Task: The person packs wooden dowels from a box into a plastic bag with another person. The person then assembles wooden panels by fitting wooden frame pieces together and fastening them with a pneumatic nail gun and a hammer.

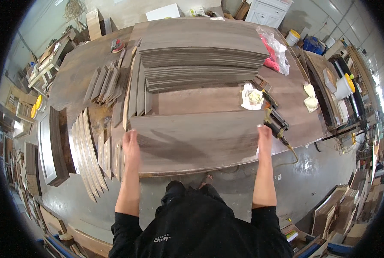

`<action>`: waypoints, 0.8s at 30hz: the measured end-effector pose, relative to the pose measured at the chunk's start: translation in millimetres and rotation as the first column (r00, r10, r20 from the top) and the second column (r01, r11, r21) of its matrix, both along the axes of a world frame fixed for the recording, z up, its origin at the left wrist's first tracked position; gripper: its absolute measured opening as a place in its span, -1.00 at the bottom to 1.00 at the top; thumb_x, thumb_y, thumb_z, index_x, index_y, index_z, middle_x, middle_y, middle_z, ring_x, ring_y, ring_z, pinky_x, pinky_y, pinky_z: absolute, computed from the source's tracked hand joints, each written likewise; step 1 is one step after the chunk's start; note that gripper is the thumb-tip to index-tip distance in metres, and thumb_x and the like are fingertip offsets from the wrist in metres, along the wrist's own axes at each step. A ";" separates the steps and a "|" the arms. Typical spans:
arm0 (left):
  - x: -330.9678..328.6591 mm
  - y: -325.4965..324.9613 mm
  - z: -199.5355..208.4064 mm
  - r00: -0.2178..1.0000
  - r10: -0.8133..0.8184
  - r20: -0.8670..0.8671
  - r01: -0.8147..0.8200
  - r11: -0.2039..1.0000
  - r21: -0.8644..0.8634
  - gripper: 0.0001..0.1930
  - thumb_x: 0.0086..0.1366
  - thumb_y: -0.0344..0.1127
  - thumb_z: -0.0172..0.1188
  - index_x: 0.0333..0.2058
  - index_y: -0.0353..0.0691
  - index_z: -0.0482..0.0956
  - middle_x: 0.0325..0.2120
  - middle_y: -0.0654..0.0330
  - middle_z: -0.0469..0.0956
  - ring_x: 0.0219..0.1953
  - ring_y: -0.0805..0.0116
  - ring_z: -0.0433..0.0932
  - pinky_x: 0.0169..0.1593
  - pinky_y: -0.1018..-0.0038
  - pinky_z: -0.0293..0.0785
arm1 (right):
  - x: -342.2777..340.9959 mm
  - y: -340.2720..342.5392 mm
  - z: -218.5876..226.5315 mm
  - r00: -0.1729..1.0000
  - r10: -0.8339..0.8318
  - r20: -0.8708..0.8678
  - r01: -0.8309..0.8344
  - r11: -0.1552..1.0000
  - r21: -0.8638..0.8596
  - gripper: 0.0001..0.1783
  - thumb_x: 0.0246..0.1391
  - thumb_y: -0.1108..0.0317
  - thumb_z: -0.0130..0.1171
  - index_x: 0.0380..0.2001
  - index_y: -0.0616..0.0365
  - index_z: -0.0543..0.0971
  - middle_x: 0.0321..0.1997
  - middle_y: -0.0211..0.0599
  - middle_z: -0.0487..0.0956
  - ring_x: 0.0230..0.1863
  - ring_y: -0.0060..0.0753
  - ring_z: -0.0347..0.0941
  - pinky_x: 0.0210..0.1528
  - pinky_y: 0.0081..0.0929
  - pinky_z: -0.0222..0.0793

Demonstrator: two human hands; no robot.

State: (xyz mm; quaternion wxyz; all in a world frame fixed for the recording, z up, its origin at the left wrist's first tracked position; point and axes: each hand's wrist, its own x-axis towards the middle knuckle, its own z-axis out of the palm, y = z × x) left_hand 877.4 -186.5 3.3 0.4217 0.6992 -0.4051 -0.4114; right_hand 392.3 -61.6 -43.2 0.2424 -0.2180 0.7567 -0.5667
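Observation:
A long grey-brown wooden panel [196, 135] spans the near side of the worktable [297, 109]. My left hand [131, 141] grips its left end and my right hand [264, 135] its right end; both hands are closed, with most fingers hidden. Right beside my right hand lies a black air nailer [277, 122] with a hose. Beyond the panel rises a tall stack of similar grey boards [202, 53]. Narrower grey strips [137, 92] stand along the stack's left side, reaching toward the panel's left corner.
Short grey boards [104, 84] and a red sander [117, 45] rest on the table's left part. Thin strips [86, 150] overhang its left edge. White crumpled paper [252, 96] and a plastic bag with red contents [275, 51] sit at right. A cart with a white bucket [344, 87] stands farther right.

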 end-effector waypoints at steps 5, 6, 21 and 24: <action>19.0 31.6 41.3 0.969 0.079 -0.233 -0.101 0.991 -0.086 -0.43 0.40 0.17 0.10 0.07 -0.24 0.47 -0.12 0.18 0.50 -0.04 0.36 0.43 0.01 0.31 0.42 | 31.0 29.3 82.2 0.968 -0.161 0.194 0.179 0.981 -0.079 -0.68 0.27 0.07 0.18 -0.24 0.13 0.52 -0.17 -0.46 0.49 -0.04 -0.50 0.38 0.02 -0.51 0.28; 29.8 30.6 34.6 0.993 -0.002 -0.117 0.000 1.000 -0.016 -0.46 0.40 0.16 0.13 -0.01 -0.28 0.51 -0.24 0.26 0.47 -0.14 0.48 0.42 -0.07 0.41 0.39 | 32.2 32.0 84.3 0.980 -0.137 0.142 0.146 0.988 -0.055 -0.67 0.29 0.07 0.16 -0.28 0.14 0.50 -0.21 -0.47 0.46 -0.08 -0.51 0.36 -0.01 -0.52 0.27; 27.3 42.4 40.7 0.966 -0.131 -0.221 0.086 0.976 -0.202 -0.57 0.40 -0.33 0.20 0.17 -0.43 0.47 0.04 0.18 0.53 0.02 0.49 0.47 0.11 0.60 0.35 | 19.6 46.9 84.6 1.000 0.011 -0.026 -0.012 0.999 -0.041 -0.47 0.37 -0.01 0.05 0.23 0.09 0.51 0.16 -0.38 0.55 0.02 -0.46 0.45 0.09 -0.47 0.40; 23.5 37.5 43.6 0.965 -0.121 -0.234 0.074 0.977 -0.201 -0.56 0.43 -0.29 0.17 0.18 -0.44 0.46 0.06 0.16 0.53 0.05 0.49 0.48 0.10 0.60 0.37 | 17.3 41.0 84.3 0.999 -0.009 -0.050 0.008 1.000 -0.021 -0.47 0.37 -0.01 0.04 0.21 0.12 0.53 0.10 -0.39 0.59 -0.04 -0.50 0.45 0.03 -0.48 0.41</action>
